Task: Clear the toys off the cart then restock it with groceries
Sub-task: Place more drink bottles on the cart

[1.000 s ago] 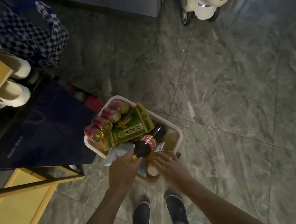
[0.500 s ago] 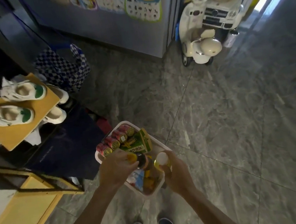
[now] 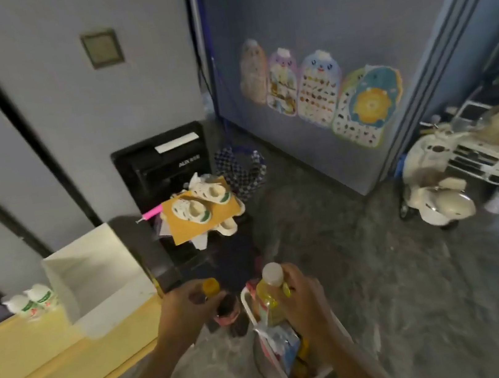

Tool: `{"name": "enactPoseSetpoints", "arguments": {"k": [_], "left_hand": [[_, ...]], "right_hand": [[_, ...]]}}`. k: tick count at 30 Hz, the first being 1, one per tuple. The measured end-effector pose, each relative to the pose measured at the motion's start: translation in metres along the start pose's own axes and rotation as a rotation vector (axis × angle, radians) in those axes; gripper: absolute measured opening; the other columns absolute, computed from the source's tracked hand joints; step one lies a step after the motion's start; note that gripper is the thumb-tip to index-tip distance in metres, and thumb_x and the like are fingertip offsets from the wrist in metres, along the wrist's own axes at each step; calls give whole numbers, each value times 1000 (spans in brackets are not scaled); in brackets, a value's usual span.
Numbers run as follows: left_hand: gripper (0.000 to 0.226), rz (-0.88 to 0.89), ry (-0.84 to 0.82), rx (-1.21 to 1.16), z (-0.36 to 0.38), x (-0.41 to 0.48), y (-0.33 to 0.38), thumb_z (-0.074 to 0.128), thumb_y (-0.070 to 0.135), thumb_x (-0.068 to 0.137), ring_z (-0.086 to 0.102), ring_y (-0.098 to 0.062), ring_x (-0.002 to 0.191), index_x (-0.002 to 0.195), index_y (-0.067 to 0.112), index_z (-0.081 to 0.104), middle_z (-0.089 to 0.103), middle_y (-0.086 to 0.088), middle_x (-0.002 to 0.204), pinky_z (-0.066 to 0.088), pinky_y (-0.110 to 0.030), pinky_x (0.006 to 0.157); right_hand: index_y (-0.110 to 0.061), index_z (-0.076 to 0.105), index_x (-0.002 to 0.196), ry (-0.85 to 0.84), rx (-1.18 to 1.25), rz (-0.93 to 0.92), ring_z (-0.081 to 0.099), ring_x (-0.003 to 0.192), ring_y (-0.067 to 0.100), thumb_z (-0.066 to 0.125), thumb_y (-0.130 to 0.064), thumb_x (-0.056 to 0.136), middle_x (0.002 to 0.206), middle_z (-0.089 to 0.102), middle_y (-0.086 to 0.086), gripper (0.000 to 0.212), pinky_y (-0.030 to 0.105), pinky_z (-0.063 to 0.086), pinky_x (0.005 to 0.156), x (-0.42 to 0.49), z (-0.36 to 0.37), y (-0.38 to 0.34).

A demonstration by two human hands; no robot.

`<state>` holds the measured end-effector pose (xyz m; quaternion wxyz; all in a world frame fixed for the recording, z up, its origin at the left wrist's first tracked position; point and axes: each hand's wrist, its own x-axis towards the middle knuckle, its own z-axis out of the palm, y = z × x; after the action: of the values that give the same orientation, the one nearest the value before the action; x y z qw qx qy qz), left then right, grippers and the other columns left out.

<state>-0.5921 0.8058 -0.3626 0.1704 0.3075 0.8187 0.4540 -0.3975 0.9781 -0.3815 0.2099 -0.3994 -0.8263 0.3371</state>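
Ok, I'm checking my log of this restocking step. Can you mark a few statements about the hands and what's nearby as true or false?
1. The left hand holds a dark bottle with a yellow cap. True.
2. The right hand is empty. False: it grips a yellow bottle with a white cap.
3. Two small white bottles stand on the yellow shelf. True.
4. The sneakers sit in the basket. False: they rest on cardboard.
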Motion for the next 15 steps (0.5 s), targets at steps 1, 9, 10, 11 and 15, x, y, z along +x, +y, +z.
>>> {"name": "enactPoseSetpoints", "arguments": {"k": [1,9,10,11,15], "left_hand": [[19,-14,45,-17,-22,-3,-3,93,33,80,73,1,77,82,43,77,76,24,81,54,-18,66],[20,-88,326,-101,-202,-31,-46,94,21,81,76,2,88,93,28,80,78,27,90,57,-13,72],[21,-103,359,-82,-225,-35,-58,94,20,81,76,4,88,93,29,79,78,29,90,56,-12,71],[22,-117,383,-68,-248,-38,-74,94,20,81,75,5,88,92,31,78,77,29,89,56,-11,70],[24,-165,450,49,-331,-50,-133,91,32,84,72,10,94,105,33,80,78,25,95,58,-11,76]], "right_hand": [[-34,66,116,-23,14,-37,68,92,11,47,-78,90,100,72,-13,54,35,58,85,4,4,-22],[-25,72,120,-255,212,-325,73,94,0,67,-77,84,101,78,-17,64,32,62,76,18,107,-181],[-26,72,120,-279,249,-343,73,96,-1,63,-85,81,102,77,-19,71,34,64,79,17,126,-200],[-27,73,119,-307,284,-361,73,97,-3,61,-88,78,102,77,-21,74,34,64,81,15,144,-221],[-29,73,120,-461,277,-363,72,96,-7,81,-59,81,102,77,-25,50,30,64,85,11,221,-294]]}}
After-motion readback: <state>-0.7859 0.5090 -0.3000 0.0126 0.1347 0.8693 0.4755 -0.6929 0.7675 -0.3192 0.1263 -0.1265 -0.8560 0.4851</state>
